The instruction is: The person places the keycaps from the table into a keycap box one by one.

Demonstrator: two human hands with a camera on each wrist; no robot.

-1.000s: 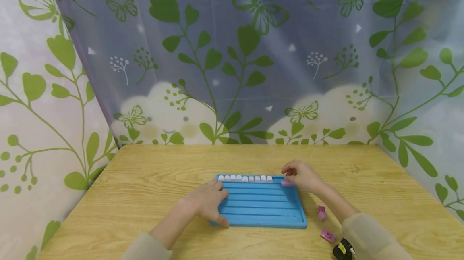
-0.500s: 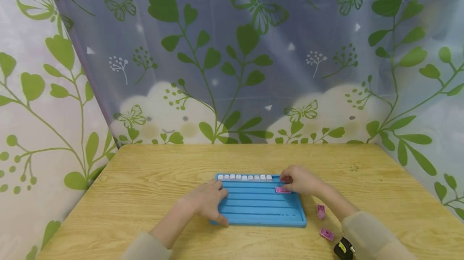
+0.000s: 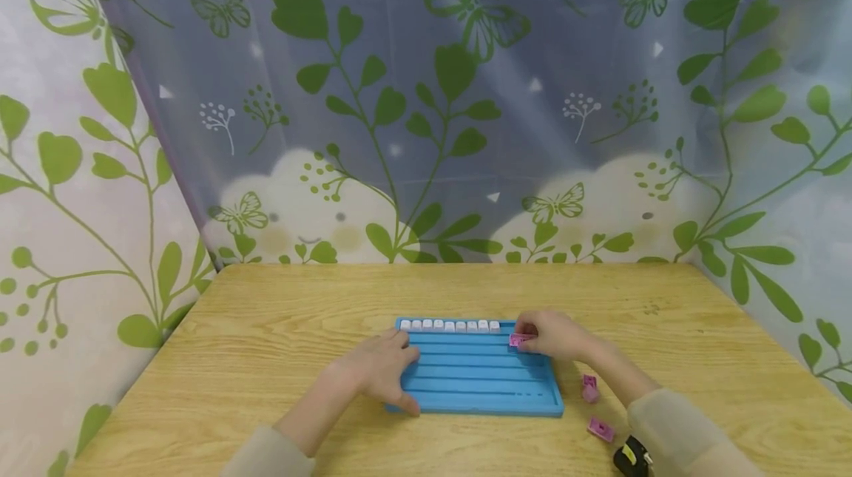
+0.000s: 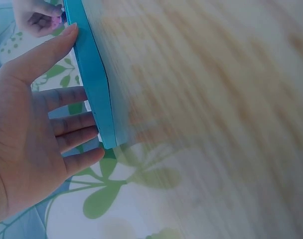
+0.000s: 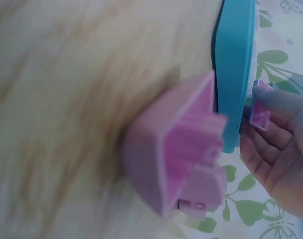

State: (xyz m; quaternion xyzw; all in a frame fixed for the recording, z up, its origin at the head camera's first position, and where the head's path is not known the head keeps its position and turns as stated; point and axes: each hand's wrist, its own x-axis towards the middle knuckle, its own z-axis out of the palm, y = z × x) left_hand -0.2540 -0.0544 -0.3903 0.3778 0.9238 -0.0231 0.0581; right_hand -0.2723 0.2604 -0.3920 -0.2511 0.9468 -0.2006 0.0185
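Observation:
A blue keyboard base (image 3: 475, 372) with grooved rows lies on the wooden table. Along its back row stand several white keycaps (image 3: 449, 326); the row's right end is bare. My right hand (image 3: 555, 334) pinches a wide pink keycap (image 3: 517, 341) over the base's back right corner. In the right wrist view the thumb lies against this pink keycap (image 5: 261, 115), close to the base's edge. My left hand (image 3: 376, 370) rests at the base's left side. In the left wrist view that hand (image 4: 37, 114) touches the base's edge with its thumb and nearly straight fingers.
On the table (image 3: 286, 307), right of the base, lie more pink keycaps (image 3: 601, 430), one of them in a small cluster (image 3: 590, 388). A black object with a yellow mark (image 3: 631, 456) sits near my right sleeve. A patterned curtain (image 3: 399, 129) hangs behind the table.
My right hand has come slightly down toward the base with the pink keycap, which dipped over the second row and rose a little again. The left hand stays in place.

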